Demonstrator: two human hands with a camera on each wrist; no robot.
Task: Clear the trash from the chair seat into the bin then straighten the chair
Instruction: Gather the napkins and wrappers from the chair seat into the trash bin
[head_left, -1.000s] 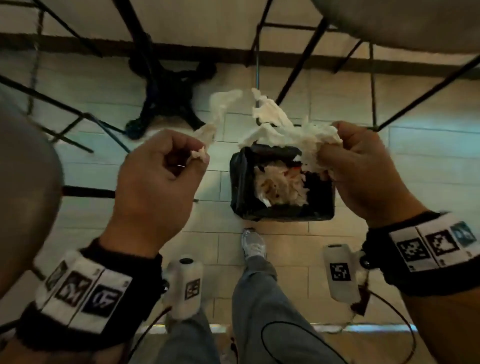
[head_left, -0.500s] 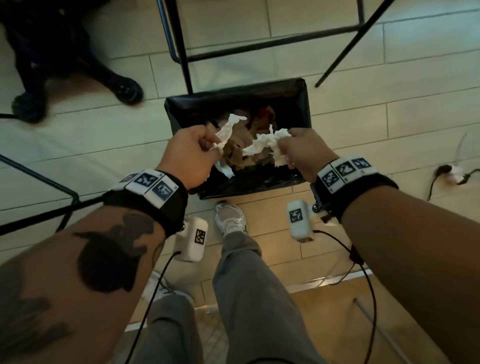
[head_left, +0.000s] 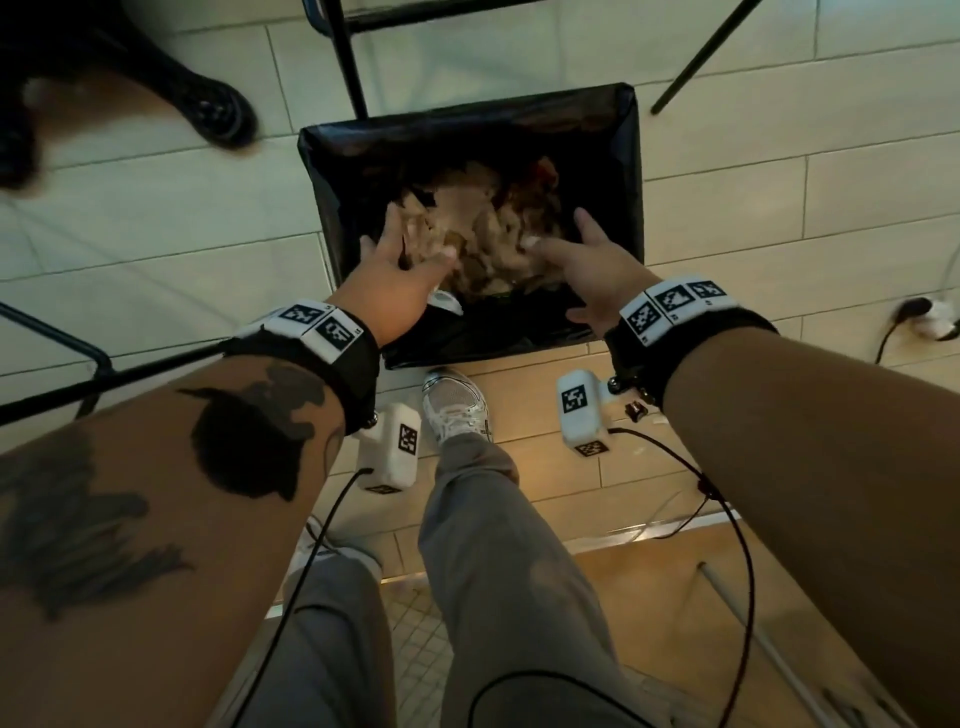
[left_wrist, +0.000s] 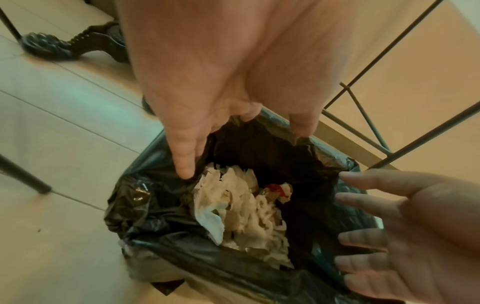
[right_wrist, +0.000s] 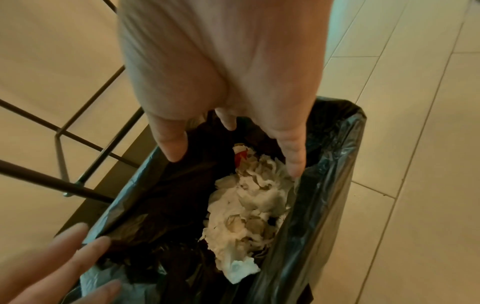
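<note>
Both the left hand (head_left: 395, 275) and the right hand (head_left: 592, 270) hang with fingers spread and empty over the black-lined rectangular bin (head_left: 631, 171), where the crumpled white tissue trash (left_wrist: 244, 211) lies, so the dropping step seems done and straightening the chair, not visible here, probably comes next.

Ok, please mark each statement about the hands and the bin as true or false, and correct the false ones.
1. Both hands are open over the bin. True: the left hand and the right hand have spread fingers above the bin.
2. The right hand grips a wad of tissue. False: it holds nothing; the crumpled tissue lies inside the bin.
3. The bin has a black plastic liner. True.
4. The bin is empty. False: it holds white paper and a red scrap.
5. The bin stands on a carpet. False: it stands on a tiled floor.
</note>
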